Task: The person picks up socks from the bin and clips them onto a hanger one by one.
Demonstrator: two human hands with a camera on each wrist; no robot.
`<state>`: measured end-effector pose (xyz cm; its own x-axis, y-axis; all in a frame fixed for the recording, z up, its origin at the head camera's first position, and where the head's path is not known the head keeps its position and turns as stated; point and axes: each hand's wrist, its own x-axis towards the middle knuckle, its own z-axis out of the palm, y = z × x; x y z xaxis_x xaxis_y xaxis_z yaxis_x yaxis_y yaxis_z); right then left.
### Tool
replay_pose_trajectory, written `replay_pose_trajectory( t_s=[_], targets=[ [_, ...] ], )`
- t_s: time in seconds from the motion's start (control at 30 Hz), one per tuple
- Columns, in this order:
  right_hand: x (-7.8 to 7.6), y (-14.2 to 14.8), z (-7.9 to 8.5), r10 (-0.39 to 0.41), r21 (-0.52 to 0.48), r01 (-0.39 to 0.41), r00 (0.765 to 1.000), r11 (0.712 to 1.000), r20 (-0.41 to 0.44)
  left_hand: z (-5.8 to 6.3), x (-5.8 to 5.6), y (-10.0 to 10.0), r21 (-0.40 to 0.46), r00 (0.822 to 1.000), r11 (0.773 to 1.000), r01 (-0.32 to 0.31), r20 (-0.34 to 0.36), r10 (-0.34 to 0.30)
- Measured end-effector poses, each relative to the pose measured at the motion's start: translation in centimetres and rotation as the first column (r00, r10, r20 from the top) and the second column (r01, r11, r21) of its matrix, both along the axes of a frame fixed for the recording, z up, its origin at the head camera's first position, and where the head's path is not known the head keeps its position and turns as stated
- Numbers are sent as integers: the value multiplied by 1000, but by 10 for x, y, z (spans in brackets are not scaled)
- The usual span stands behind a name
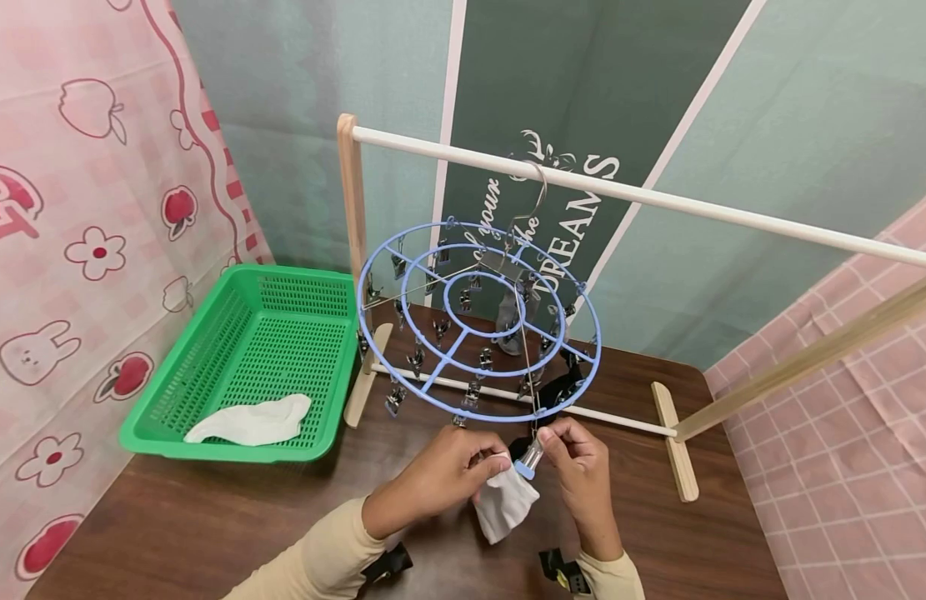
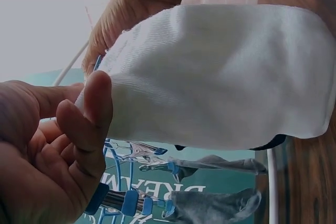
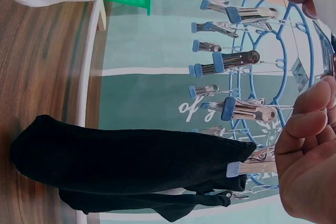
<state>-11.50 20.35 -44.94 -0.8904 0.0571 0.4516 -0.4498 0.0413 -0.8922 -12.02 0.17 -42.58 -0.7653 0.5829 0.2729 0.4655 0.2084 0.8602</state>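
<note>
My left hand (image 1: 443, 471) pinches a white sock (image 1: 505, 507) by its cuff, and the sock dangles toe down over the table. Beside it, my right hand (image 1: 585, 471) pinches a metal clip (image 1: 533, 460) with blue tips, at the near edge of a round blue clip hanger (image 1: 442, 364). The cuff lies close to the clip's tips; whether it sits between them cannot be told. In the left wrist view, the sock (image 2: 226, 77) spreads broadly past my left fingers (image 2: 97, 98). Black socks (image 3: 126, 156) hang from clips near my right hand in the right wrist view.
A green basket (image 1: 207, 452) at the left holds another white sock (image 1: 256, 422). The hanger hooks over the white bar (image 1: 658, 200) of a wooden-legged rack. Grey socks (image 2: 210, 205) and several clips hang from the rings. Patterned curtains stand around the brown table (image 1: 230, 533).
</note>
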Motion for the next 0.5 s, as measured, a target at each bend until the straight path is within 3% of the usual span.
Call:
replay_pose_trajectory(
  t_s=[0.27,0.5],
  targets=[
    [1,0,-1,8,-4,-8,1000,1000,-13,0,0,3,25,999,1000,-9,38,8],
    [2,0,-2,7,10,-7,1000,1000,-17,-1,-2,6,51,999,998,-25,31,24]
  ],
)
